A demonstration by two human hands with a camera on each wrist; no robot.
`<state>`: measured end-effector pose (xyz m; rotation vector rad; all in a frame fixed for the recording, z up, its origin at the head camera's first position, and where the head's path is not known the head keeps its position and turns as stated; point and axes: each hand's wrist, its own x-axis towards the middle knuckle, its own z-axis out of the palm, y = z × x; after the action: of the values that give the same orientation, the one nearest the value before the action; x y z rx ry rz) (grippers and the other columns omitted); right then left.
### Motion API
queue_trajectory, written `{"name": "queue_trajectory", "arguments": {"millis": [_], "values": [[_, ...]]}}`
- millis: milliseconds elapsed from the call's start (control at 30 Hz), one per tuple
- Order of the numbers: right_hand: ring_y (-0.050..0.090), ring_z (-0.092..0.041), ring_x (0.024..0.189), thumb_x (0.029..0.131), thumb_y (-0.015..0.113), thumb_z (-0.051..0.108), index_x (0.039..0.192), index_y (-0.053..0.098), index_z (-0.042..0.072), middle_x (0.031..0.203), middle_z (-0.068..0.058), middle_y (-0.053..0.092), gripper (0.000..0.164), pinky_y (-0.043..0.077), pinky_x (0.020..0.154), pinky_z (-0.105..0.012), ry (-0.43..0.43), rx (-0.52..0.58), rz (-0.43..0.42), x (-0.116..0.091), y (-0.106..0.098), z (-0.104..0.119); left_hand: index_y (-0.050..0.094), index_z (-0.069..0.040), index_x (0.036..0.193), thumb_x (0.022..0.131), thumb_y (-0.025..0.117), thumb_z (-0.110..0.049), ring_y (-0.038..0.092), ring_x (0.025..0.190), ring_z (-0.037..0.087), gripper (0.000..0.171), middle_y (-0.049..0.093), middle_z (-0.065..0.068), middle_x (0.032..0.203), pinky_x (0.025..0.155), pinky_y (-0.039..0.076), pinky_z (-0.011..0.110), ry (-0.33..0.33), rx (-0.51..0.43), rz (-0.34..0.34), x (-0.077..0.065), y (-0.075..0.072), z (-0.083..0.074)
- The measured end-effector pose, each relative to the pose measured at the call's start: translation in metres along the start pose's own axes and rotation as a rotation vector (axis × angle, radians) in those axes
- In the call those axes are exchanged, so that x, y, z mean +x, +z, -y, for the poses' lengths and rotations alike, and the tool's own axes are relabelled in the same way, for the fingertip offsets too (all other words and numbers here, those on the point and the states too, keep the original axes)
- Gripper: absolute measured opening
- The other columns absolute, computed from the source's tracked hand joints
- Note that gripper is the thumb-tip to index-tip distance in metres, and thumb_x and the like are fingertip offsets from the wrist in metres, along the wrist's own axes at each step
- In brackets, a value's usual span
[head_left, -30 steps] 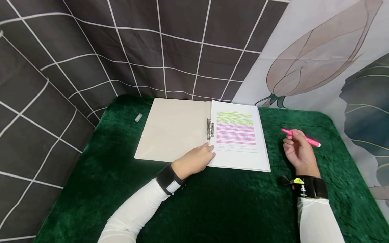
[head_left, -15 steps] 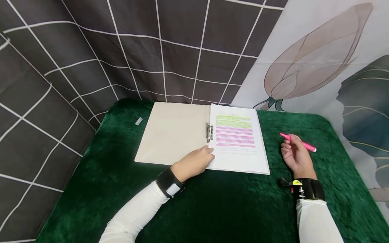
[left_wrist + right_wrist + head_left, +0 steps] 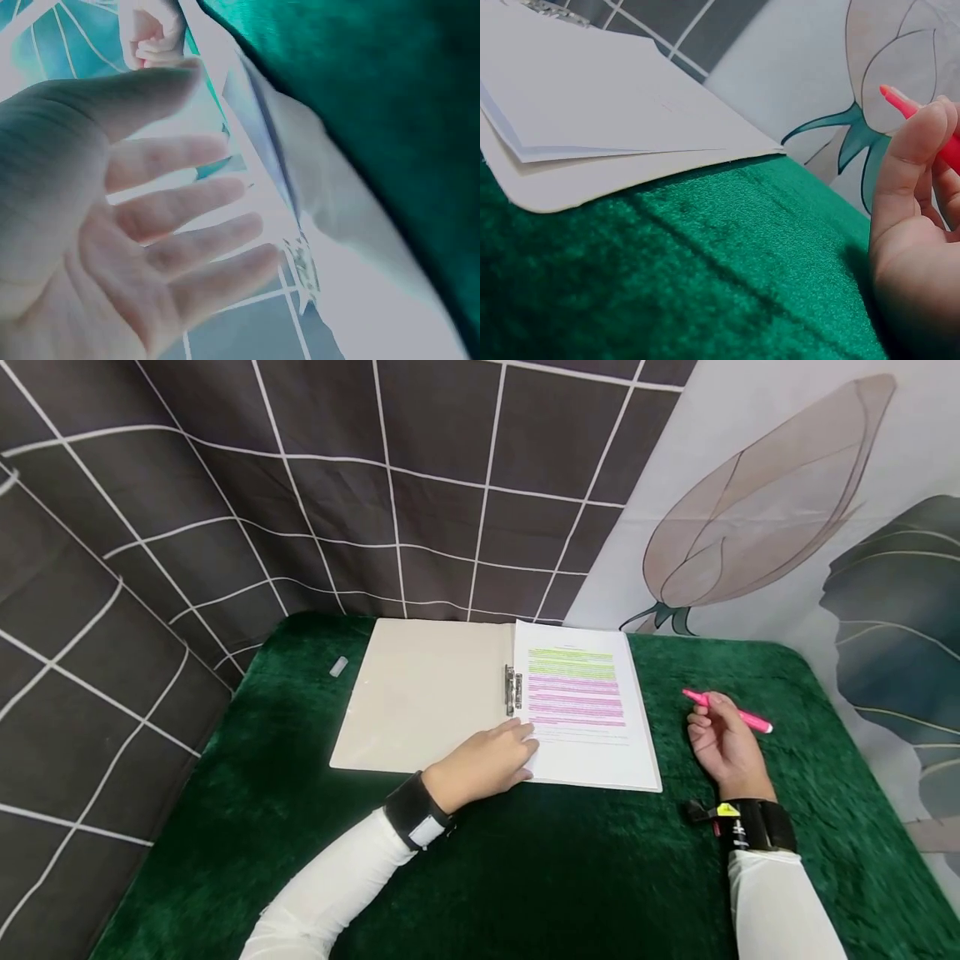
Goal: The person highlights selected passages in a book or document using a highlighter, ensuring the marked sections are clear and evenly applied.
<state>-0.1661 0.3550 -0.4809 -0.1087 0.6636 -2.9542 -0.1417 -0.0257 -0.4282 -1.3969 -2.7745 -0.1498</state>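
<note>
"While the right grip (image 3: pixel 729 745) pinches the pink highlighter (image 3: pixel 754 721), where does the page (image 3: pixel 577 703) lie?"

"Left of that grip, well apart; the pink highlighter's long axis lies crosswise in it, pointing leftward and slightly forward."

"Which grip is nearer the page?"

"The left grip (image 3: pixel 483 762), its fingers extended over the page's inner edge; whether they touch can't be told."

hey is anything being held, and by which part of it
The right grip holds a pink highlighter around its middle, both ends showing; the left grip holds nothing.
</note>
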Motion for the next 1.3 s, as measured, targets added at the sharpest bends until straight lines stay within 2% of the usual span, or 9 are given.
{"name": "queue_trajectory", "arguments": {"millis": [100, 267, 400, 500, 600, 733, 867, 1067, 1300], "values": [[0.059, -0.025, 0.061, 0.107, 0.03, 0.007, 0.093, 0.059, -0.006, 0.078, -0.022, 0.07, 0.034, 0.055, 0.055, -0.033, -0.004, -0.01, -0.018, 0.001, 0.0, -0.001, 0.061, -0.004, 0.129, 0.093, 0.063, -0.037, 0.048, 0.131, 0.03, 0.049, 0.056, 0.018, 0.14, 0.109, 0.041, 0.038, 0.07, 0.017, -0.021, 0.009, -0.005, -0.008], [0.059, -0.025, 0.061, 0.107, 0.03, 0.007, 0.094, 0.06, -0.006, 0.078, -0.022, 0.07, 0.035, 0.055, 0.055, -0.033, -0.005, -0.012, -0.023, 0.001, 0.0, 0.0, 0.054, -0.004, 0.136, 0.097, 0.056, -0.04, 0.044, 0.134, 0.029, 0.053, 0.053, 0.016, 0.143, 0.114, 0.034, 0.037, 0.161, 0.041, -0.025, 0.031, -0.008, -0.025], [0.059, -0.025, 0.062, 0.107, 0.03, 0.007, 0.094, 0.059, -0.007, 0.079, -0.022, 0.07, 0.035, 0.055, 0.055, -0.033, -0.004, -0.009, -0.017, 0.001, -0.001, -0.001, 0.052, -0.004, 0.138, 0.099, 0.053, -0.04, 0.045, 0.134, 0.029, 0.054, 0.053, 0.015, 0.144, 0.113, 0.035, 0.036, 0.219, 0.049, -0.009, 0.051, -0.001, -0.039], [0.059, -0.025, 0.062, 0.107, 0.028, 0.007, 0.095, 0.059, -0.007, 0.079, -0.022, 0.07, 0.036, 0.055, 0.056, -0.034, -0.003, -0.008, -0.006, 0.001, -0.002, -0.001, 0.049, -0.003, 0.141, 0.099, 0.052, -0.04, 0.044, 0.135, 0.03, 0.056, 0.05, 0.016, 0.146, 0.111, 0.038, 0.037, 0.237, 0.033, 0.025, 0.067, 0.005, -0.05], [0.059, -0.025, 0.062, 0.108, 0.028, 0.007, 0.095, 0.059, -0.007, 0.079, -0.022, 0.07, 0.036, 0.055, 0.056, -0.033, -0.001, -0.015, -0.004, 0.002, -0.002, 0.0, 0.045, -0.003, 0.144, 0.099, 0.051, -0.042, 0.04, 0.137, 0.03, 0.059, 0.045, 0.016, 0.15, 0.109, 0.041, 0.04, 0.211, 0.042, 0.083, 0.082, 0.009, -0.062], [0.058, -0.024, 0.06, 0.107, 0.03, 0.007, 0.094, 0.059, -0.006, 0.077, -0.02, 0.069, 0.035, 0.054, 0.055, -0.032, 0.002, -0.028, -0.014, 0.003, -0.001, 0.001, 0.039, -0.006, 0.148, 0.099, 0.05, -0.045, 0.032, 0.141, 0.03, 0.064, 0.037, 0.014, 0.155, 0.11, 0.039, 0.043, 0.14, 0.057, 0.181, 0.1, 0.012, -0.077], [0.057, -0.024, 0.06, 0.106, 0.033, 0.006, 0.093, 0.058, -0.005, 0.076, -0.02, 0.068, 0.031, 0.054, 0.055, -0.032, 0.007, -0.015, -0.015, 0.003, -0.001, 0.001, 0.035, -0.008, 0.15, 0.099, 0.048, -0.046, 0.027, 0.143, 0.028, 0.065, 0.031, 0.012, 0.158, 0.112, 0.036, 0.043, 0.094, 0.06, 0.228, 0.114, 0.015, -0.087], [0.058, -0.024, 0.06, 0.106, 0.034, 0.005, 0.094, 0.058, -0.005, 0.077, -0.02, 0.069, 0.028, 0.054, 0.055, -0.032, 0.019, -0.012, -0.006, 0.005, -0.002, 0.0, 0.035, -0.01, 0.151, 0.099, 0.049, -0.045, 0.029, 0.142, 0.028, 0.064, 0.031, 0.01, 0.158, 0.108, 0.04, 0.043, 0.059, 0.079, 0.272, 0.123, 0.022, -0.093], [0.057, -0.023, 0.06, 0.107, 0.031, 0.005, 0.094, 0.058, -0.004, 0.077, -0.02, 0.069, 0.031, 0.053, 0.054, -0.032, 0.011, -0.023, -0.02, 0.004, -0.001, 0.0, 0.038, -0.011, 0.15, 0.099, 0.05, -0.043, 0.03, 0.142, 0.028, 0.061, 0.032, 0.01, 0.157, 0.107, 0.042, 0.042, 0.068, 0.034, 0.293, 0.127, 0.025, -0.089]]}}
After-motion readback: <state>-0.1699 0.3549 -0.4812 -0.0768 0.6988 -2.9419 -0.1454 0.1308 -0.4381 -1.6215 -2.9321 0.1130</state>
